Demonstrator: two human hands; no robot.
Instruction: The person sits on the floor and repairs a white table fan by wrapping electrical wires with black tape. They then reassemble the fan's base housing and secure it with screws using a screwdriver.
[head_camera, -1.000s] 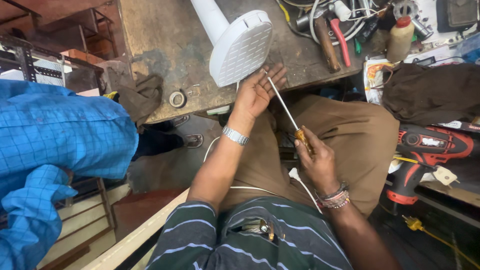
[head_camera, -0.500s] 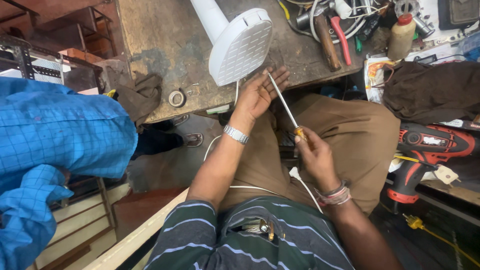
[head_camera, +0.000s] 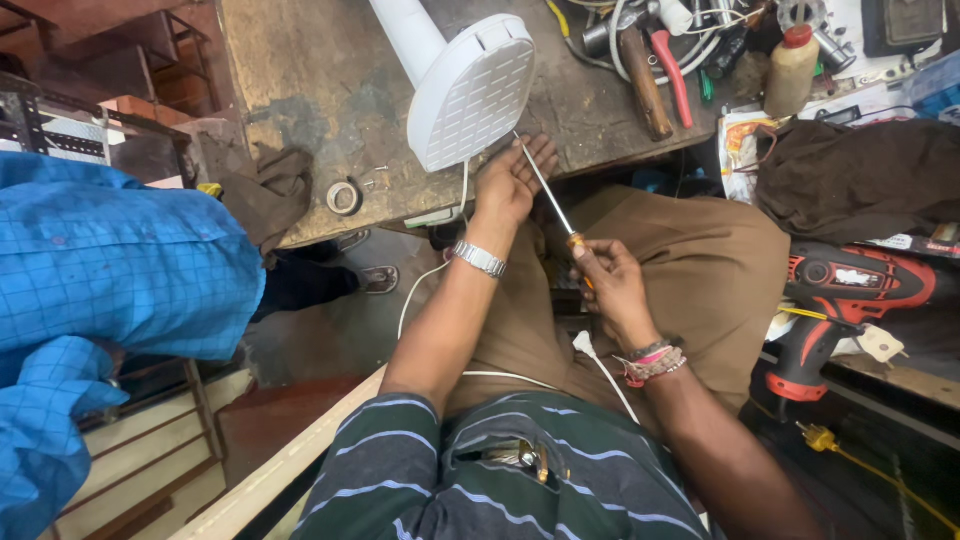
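a crumpled printed package (head_camera: 748, 150) in white and orange hangs at the table (head_camera: 320, 80) edge, right of my hands. the white ribbed fan base (head_camera: 470, 95) lies on the table. my left hand (head_camera: 508, 185) rests open against its lower edge. my right hand (head_camera: 610, 285), just below, grips the screwdriver (head_camera: 548, 192), whose tip meets the base.

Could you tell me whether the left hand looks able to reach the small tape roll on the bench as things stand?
Probably yes: the left hand rests at the bench edge, and bare bench lies between it and the tape roll.
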